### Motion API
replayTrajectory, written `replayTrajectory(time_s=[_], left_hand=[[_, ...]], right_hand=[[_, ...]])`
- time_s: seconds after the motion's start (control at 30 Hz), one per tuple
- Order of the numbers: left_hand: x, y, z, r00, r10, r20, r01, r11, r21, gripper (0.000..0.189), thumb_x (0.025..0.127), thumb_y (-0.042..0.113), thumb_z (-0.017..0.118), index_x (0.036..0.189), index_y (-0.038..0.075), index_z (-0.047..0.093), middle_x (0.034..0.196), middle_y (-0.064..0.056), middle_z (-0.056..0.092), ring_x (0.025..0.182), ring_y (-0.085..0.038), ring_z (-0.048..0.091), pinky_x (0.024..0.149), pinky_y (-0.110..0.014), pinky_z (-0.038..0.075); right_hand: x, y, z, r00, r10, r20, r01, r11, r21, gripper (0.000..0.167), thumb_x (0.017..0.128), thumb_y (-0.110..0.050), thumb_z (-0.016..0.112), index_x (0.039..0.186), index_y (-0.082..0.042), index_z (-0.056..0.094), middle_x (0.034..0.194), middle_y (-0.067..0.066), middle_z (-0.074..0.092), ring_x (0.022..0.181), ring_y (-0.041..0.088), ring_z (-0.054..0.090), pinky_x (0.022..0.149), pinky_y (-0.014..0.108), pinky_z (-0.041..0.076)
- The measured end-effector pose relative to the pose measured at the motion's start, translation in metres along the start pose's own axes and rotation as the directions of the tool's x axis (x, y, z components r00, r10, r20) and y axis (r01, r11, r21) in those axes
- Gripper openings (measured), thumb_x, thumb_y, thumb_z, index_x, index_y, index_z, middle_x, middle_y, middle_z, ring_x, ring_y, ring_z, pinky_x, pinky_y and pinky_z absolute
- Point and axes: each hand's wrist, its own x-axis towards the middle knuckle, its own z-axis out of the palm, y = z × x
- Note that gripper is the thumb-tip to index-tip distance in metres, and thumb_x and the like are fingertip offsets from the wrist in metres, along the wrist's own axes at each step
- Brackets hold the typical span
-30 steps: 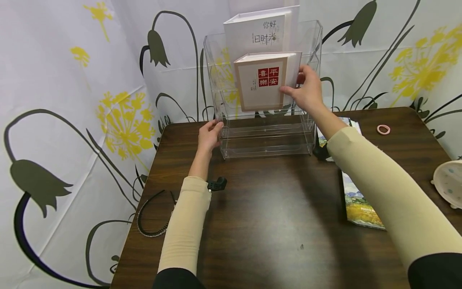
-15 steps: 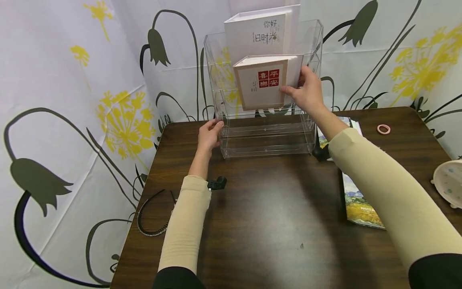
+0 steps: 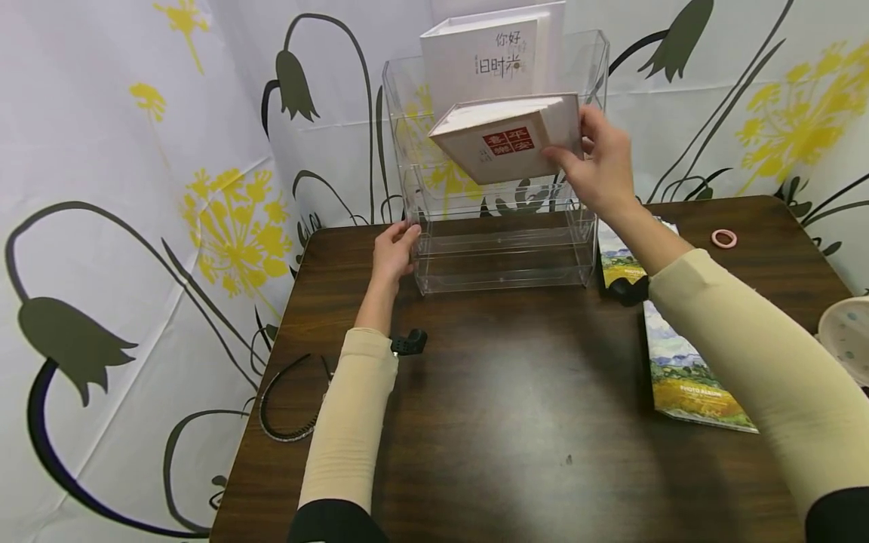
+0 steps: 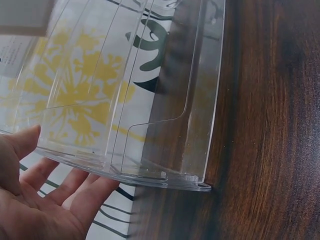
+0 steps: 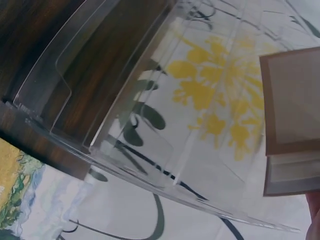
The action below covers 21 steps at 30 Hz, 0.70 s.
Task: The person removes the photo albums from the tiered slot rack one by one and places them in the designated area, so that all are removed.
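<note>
My right hand [image 3: 603, 162] grips the right edge of a small hardcover album [image 3: 492, 154], its thumb on the front cover. The album has a beige-pink cover with a red square of characters, and it tilts in front of the clear acrylic rack [image 3: 502, 283]. In the right wrist view, a corner of the album [image 5: 295, 102] shows, with only a bit of a finger below it. My left hand [image 3: 394, 253] holds the left side panel of the rack. In the left wrist view, the left hand's thumb and fingers [image 4: 92, 200] lie on either side of the panel's edge.
A larger white album [image 3: 475, 68] stands in the rack's upper tier. Two landscape-covered photo albums [image 3: 692, 385] lie on the table at right. A pink ring [image 3: 723, 238], a round pale object [image 3: 849, 335] and a dark headband [image 3: 271, 422] are also there. A floral curtain hangs behind.
My right hand has lifted the small album up and to the right, away from the rack, tilting its top toward me. The left hand stays on the rack's side.
</note>
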Motion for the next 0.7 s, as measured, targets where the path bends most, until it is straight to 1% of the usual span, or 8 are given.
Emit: replayTrajectory(time_s=[0.17,0.27,0.33,0.4,0.47,0.5,0.6,0.7], left_hand=[[0.0,0.0,0.001,1.0,-0.007,0.009,0.007,1.0,-0.008,0.047,0.097,0.031,0.064,0.139,0.012,0.055,0.131,-0.012,0.057,0.119,-0.031,0.053,0.09,-0.053,0.051],[0.0,0.001,0.0,1.0,-0.02,0.006,0.02,1.0,0.0,0.047,0.097,0.032,0.064,0.14,0.014,0.055,0.131,-0.011,0.056,0.119,-0.028,0.053,0.091,-0.051,0.051],[0.0,0.001,0.0,1.0,-0.025,0.004,0.025,1.0,0.006,0.047,0.097,0.032,0.063,0.14,0.014,0.055,0.131,-0.01,0.056,0.118,-0.026,0.053,0.092,-0.051,0.051],[-0.001,0.002,0.0,1.0,-0.023,0.006,0.023,1.0,0.001,0.046,0.097,0.031,0.063,0.139,0.013,0.055,0.131,-0.011,0.056,0.117,-0.026,0.053,0.092,-0.052,0.05],[-0.001,0.002,0.0,1.0,-0.018,0.012,0.018,1.0,-0.009,0.045,0.098,0.031,0.063,0.138,0.012,0.056,0.13,-0.012,0.056,0.117,-0.027,0.053,0.093,-0.054,0.049],[0.0,0.002,0.0,1.0,-0.016,0.016,0.016,1.0,-0.012,0.045,0.098,0.03,0.063,0.138,0.011,0.056,0.13,-0.012,0.056,0.117,-0.028,0.053,0.093,-0.055,0.049],[0.001,0.001,0.0,1.0,-0.016,0.022,0.016,1.0,-0.022,0.045,0.098,0.03,0.063,0.137,0.011,0.056,0.126,-0.011,0.056,0.117,-0.028,0.053,0.094,-0.055,0.049],[0.0,0.0,-0.001,0.999,-0.028,0.019,0.028,0.999,-0.021,0.043,0.098,0.03,0.063,0.137,0.012,0.057,0.124,-0.009,0.057,0.117,-0.028,0.054,0.093,-0.055,0.049]], right_hand=[[-0.014,-0.016,-0.018,0.99,-0.087,-0.111,0.096,0.992,0.084,0.042,0.083,0.003,0.076,0.122,-0.001,0.061,0.115,0.008,0.068,0.106,0.016,0.065,0.091,0.033,0.053],[-0.028,-0.034,-0.029,0.982,-0.101,-0.161,0.124,0.982,0.144,0.041,0.084,0.003,0.075,0.122,-0.006,0.062,0.114,0.009,0.068,0.105,0.019,0.066,0.088,0.033,0.055],[-0.039,-0.043,-0.036,0.978,-0.124,-0.17,0.156,0.969,0.192,0.041,0.085,0.004,0.073,0.123,-0.006,0.062,0.116,0.012,0.068,0.106,0.023,0.067,0.087,0.034,0.055],[-0.05,-0.046,-0.041,0.976,-0.107,-0.19,0.16,0.944,0.289,0.042,0.084,0.008,0.071,0.123,-0.004,0.062,0.115,0.017,0.068,0.106,0.027,0.067,0.087,0.035,0.055],[-0.062,-0.04,-0.046,0.978,-0.087,-0.189,0.156,0.908,0.389,0.044,0.083,0.012,0.07,0.124,0.0,0.061,0.116,0.023,0.066,0.106,0.031,0.066,0.087,0.035,0.055],[-0.069,-0.035,-0.048,0.981,-0.054,-0.187,0.134,0.882,0.451,0.046,0.081,0.015,0.07,0.124,0.002,0.06,0.116,0.025,0.066,0.106,0.033,0.066,0.087,0.036,0.055],[-0.091,-0.023,-0.053,0.985,0.097,-0.139,0.012,0.779,0.627,0.049,0.078,0.022,0.068,0.123,0.006,0.058,0.114,0.026,0.066,0.104,0.032,0.067,0.084,0.035,0.056],[-0.116,-0.018,-0.061,0.969,0.241,-0.042,-0.14,0.687,0.713,0.049,0.08,0.023,0.064,0.126,0.007,0.055,0.113,0.021,0.068,0.102,0.028,0.068,0.081,0.033,0.057]])
